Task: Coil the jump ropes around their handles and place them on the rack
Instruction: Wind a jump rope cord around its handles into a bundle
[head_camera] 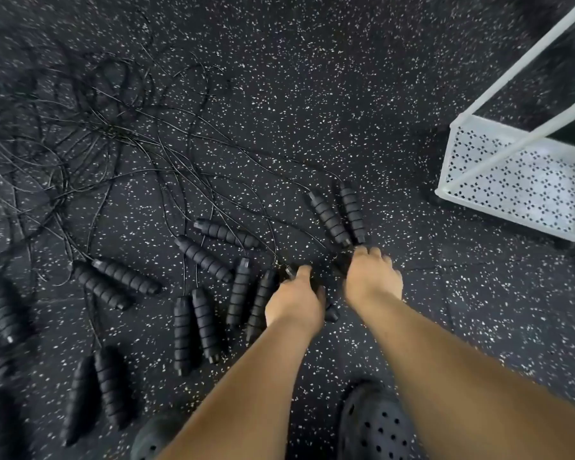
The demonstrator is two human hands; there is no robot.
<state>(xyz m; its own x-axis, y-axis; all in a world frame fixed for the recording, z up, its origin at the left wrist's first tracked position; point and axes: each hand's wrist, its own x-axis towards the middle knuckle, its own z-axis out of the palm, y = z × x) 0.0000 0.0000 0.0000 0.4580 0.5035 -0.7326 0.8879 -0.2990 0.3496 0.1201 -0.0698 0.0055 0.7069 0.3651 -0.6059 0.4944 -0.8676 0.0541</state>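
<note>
Jump ropes are lying uncoiled all over the floor, their cords tangling at upper left. None is showing on the white rack, so nearly everything is remaining to do. The left grip is closing round one black handle. The right grip is curling downward, possibly pinching a cord, though that cannot be told.

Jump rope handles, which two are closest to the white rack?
The pair of handles lying side by side just beyond the right hand. Every other handle lies farther left, away from the white rack.
</note>
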